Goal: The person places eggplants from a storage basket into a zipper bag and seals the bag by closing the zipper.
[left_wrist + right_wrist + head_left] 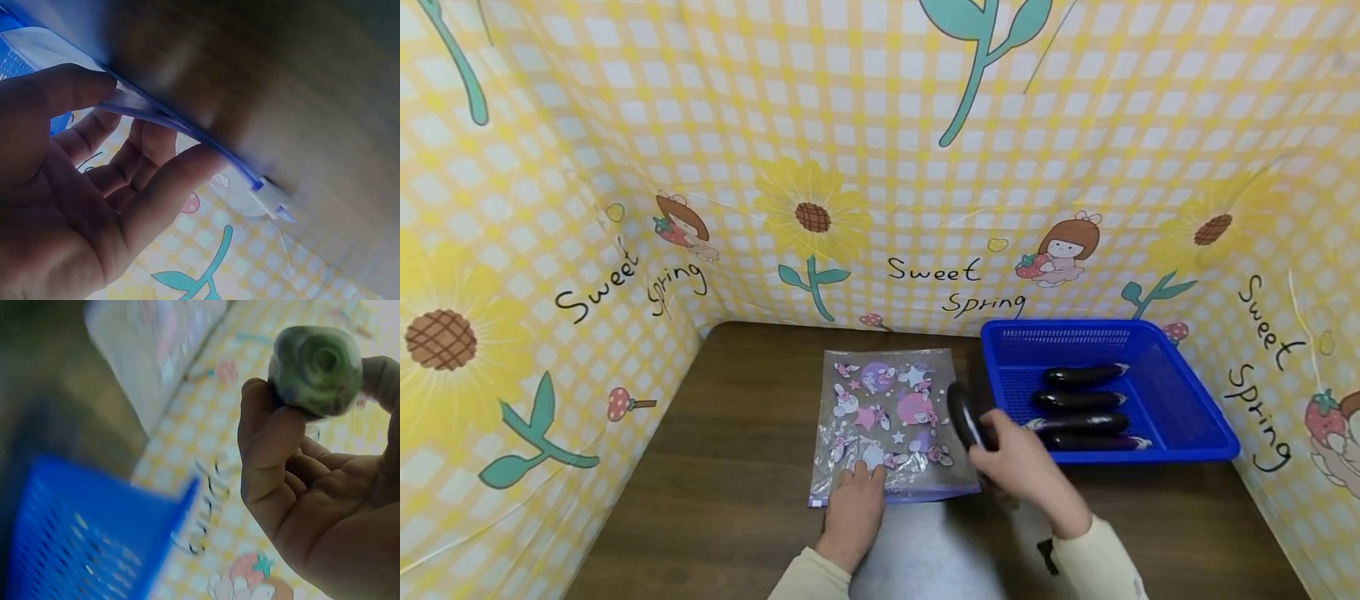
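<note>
Curled fingers and thumb of the right hand [1018,458] gripped a glossy dark eggplant [964,417] near its green cap [315,372], its body angled up beside the right edge of a printed clear bag [895,425]. Fingers of the left hand [856,504] curled at the bag's purple zip edge [925,497], near the white slider [270,197]. The eggplant looked firm and fairly weighty, its sleek skin likely slippery and prone to bruising; a snug, gentle hold by the cap end seemed sound. The bag, thin and limp, appeared light and best held at its stiffer zip edge. To the right, four more eggplants [1078,400] lay in a blue basket [1213,421] on a brown table [722,433].
</note>
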`<state>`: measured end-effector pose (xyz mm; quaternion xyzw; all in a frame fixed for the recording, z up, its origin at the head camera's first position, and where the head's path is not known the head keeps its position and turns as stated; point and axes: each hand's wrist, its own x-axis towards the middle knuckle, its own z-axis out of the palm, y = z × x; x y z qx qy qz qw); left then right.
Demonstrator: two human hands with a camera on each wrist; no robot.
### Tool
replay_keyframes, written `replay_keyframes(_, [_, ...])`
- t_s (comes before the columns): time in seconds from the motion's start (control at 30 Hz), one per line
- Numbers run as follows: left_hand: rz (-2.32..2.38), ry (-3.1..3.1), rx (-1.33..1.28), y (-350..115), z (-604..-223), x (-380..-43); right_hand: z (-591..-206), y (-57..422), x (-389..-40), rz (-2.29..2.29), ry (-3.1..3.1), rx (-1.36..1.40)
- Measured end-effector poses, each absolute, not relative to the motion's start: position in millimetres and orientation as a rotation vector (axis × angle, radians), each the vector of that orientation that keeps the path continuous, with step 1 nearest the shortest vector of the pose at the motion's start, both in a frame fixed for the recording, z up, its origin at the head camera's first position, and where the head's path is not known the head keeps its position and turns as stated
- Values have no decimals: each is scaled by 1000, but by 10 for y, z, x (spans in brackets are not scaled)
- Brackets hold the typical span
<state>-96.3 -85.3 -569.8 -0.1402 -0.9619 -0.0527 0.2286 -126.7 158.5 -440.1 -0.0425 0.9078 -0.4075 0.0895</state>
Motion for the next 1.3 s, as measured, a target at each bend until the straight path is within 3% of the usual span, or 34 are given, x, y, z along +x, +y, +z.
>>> replay_keyframes(0.23, [-177, -2626, -398, -917, -5652, -952, -4870, 1342, -715, -1111, 2674, -425])
replay_keyframes(0.4, [-191, -2619, -465, -948, -5617, -982, -5130, 1277, -543, -961, 2675, -530])
replay_keyframes(0.97, [-372, -2564, -558, -983, -5616, -951, -5351, 1190, -665, -914, 2937, -289])
replay_keyframes(1.3, [-251, -2699, -276, -1052, -5623, -914, -5391, 1294, -733, -799, 3004, -96])
